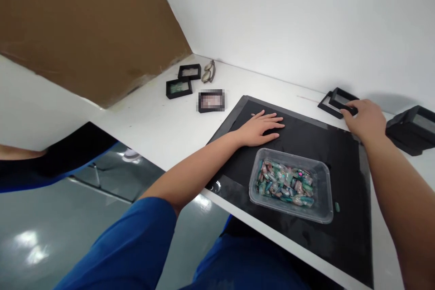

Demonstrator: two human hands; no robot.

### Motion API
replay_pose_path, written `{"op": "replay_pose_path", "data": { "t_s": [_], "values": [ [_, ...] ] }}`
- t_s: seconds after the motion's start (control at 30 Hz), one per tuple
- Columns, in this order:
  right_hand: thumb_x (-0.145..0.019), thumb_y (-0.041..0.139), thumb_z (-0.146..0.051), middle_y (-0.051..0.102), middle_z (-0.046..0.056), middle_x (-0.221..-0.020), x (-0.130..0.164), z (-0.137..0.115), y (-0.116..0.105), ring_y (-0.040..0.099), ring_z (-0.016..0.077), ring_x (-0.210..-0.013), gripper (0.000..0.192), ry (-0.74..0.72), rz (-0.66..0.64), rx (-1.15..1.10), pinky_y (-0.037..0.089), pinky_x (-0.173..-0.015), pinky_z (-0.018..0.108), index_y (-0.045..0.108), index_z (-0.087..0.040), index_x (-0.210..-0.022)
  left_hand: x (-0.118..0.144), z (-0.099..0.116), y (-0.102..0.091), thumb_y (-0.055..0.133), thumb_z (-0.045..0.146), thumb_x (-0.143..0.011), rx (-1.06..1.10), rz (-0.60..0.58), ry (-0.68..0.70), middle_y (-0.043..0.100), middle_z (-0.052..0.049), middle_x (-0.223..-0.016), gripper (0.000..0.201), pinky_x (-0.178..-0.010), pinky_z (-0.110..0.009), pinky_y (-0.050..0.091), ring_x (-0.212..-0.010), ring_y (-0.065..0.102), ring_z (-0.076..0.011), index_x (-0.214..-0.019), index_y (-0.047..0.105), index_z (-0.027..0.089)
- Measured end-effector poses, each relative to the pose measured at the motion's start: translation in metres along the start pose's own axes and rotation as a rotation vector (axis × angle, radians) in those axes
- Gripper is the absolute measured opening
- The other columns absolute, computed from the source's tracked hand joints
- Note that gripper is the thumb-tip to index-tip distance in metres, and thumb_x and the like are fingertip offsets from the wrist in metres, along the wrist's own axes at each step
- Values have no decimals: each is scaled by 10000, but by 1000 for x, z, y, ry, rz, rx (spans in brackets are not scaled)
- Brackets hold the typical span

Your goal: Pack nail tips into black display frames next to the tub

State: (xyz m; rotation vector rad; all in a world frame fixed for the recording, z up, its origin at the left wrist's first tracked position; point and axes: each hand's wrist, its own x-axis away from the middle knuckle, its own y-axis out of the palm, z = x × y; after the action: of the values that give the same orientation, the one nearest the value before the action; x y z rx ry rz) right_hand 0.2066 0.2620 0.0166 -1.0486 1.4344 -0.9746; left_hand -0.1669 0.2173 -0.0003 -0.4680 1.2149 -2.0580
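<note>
Lying palm-down with fingers spread on the black mat (306, 132), the left hand (261, 129) held nothing in the head view, apparently placed there for support. Beyond the mat's far edge, near its right corner, the right hand (364, 120) pinched one end of a black frame (337, 101) overlapping a flat frame (330, 111), a grip that seemingly spared its window. On the mat's near half stood a clear tub (321, 186) of coloured pieces (287, 181), presumably for easy reach.
</note>
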Motion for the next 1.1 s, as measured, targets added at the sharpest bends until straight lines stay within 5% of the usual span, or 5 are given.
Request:
{"op": "replay_pose_path", "data": {
  "t_s": [0.13,0.23,0.43,0.77,1.1],
  "values": [
    [-996,622,-403,665,120,-1217,1,3,-8,542,294,-1176,297,-48,47,-24,418,-916,385,729,-183,-1165,-1,-1,-1,530,440,-1047,-5,-4,3,438,-23,-1668,467,-1377,-573,102,-1625,293,-234,-1485,557,282],
    [-986,646,-443,684,110,-1152,13,2,-23,581,268,-1083,318,-153,218,-143,452,-878,358,736,-176,-1134,-1,-3,-1,533,448,-1044,0,4,7,439,-23,-1667,463,-1373,-586,110,-1624,296,-241,-1477,566,288],
    [-1043,612,-420,721,100,-1050,77,-2,-54,653,256,-1018,261,-456,485,-161,495,-960,385,719,-183,-1023,-1,-4,-1,514,457,-1050,0,1,13,423,-25,-1677,462,-1365,-610,106,-1624,297,-245,-1481,558,297],
    [-986,719,-322,712,81,-985,142,53,-25,669,242,-946,134,-506,579,-42,519,-851,342,734,-191,-1009,-1,-2,-1,511,459,-1046,-10,-8,-25,407,-35,-1686,479,-1368,-592,105,-1630,281,-240,-1489,549,279],
    [-1023,654,-375,723,86,-1000,145,50,-20,668,282,-945,204,-438,456,-140,523,-817,395,754,-198,-1029,2,-6,1,503,506,-1040,-14,2,-31,385,-44,-1694,517,-1364,-602,112,-1632,277,-248,-1504,532,280]
  ]
}}
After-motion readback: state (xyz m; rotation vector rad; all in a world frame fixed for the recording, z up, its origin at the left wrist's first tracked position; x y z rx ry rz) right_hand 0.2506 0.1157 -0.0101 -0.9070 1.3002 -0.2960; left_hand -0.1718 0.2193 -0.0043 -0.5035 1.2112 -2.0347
